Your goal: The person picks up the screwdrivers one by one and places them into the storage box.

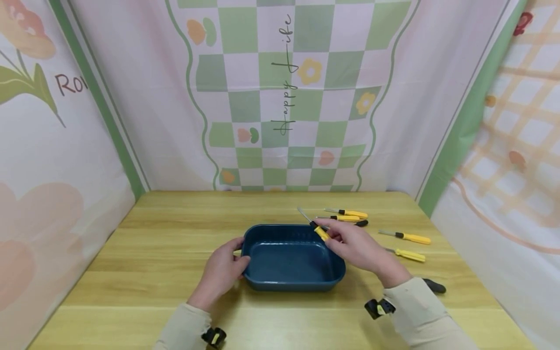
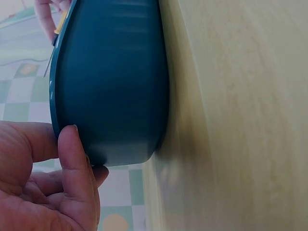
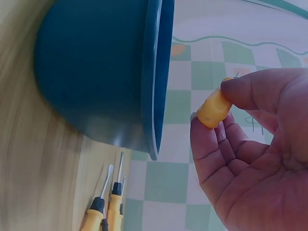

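Observation:
A deep blue rectangular baking dish (image 1: 288, 262) stands on the table, its inside bare. My left hand (image 1: 220, 274) holds the dish's left end, thumb at the rim; the left wrist view shows those fingers (image 2: 74, 168) against its outer wall. Over the dish's right back corner, my right hand (image 1: 358, 245) pinches a screwdriver (image 1: 321, 234) by its yellow handle. The shaft slants up to the left, away from the person. In the right wrist view, thumb and fingertips clasp the yellow handle (image 3: 214, 108) above the rim, with most of the shaft hidden.
Behind the right hand lie yellow-handled screwdrivers (image 1: 353, 214) and a black handle end (image 1: 360, 223). Further right are two more yellow screwdrivers (image 1: 413, 238). A black handle (image 1: 435, 286) shows partly behind the right sleeve. Patterned cloth (image 1: 280, 97) hangs behind the wooden table (image 1: 175, 233).

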`<state>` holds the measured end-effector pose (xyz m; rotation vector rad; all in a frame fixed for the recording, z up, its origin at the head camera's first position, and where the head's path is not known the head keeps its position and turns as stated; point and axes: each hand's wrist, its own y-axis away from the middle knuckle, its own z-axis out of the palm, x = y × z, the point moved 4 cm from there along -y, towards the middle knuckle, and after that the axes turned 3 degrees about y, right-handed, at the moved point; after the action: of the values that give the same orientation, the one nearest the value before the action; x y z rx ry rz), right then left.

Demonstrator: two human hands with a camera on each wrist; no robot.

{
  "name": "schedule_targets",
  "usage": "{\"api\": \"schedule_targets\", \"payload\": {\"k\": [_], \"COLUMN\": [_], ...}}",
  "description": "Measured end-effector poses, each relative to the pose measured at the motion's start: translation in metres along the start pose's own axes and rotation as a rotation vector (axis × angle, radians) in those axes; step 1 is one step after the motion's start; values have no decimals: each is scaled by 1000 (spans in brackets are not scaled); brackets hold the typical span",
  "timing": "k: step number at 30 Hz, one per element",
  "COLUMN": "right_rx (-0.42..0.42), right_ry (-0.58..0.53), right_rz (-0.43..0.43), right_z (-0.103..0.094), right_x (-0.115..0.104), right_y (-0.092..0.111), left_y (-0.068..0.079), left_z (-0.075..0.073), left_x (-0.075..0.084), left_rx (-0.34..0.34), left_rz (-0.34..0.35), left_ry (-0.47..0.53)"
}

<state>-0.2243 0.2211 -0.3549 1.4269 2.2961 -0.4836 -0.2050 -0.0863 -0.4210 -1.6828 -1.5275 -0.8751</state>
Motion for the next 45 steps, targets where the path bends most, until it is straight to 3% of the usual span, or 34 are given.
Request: {"api": "schedule_targets", "payload": {"k": [13,28,45], "right_rx": [-38,-111,-140], "right_ry": [-33,1,57], "right_rz": [-71,-105,-130], "right_z": [12,27,37], "right_x": [-8,-12,-12], "right_y": [-8,-15,-16], "left_y": [-1,0,0], "left_z": [2,3,4], "left_x": [-1,-3,-9], "left_rx": [0,3,6], "left_rz": [-7,-19,-116], "left_ry": [17,51,260]}}
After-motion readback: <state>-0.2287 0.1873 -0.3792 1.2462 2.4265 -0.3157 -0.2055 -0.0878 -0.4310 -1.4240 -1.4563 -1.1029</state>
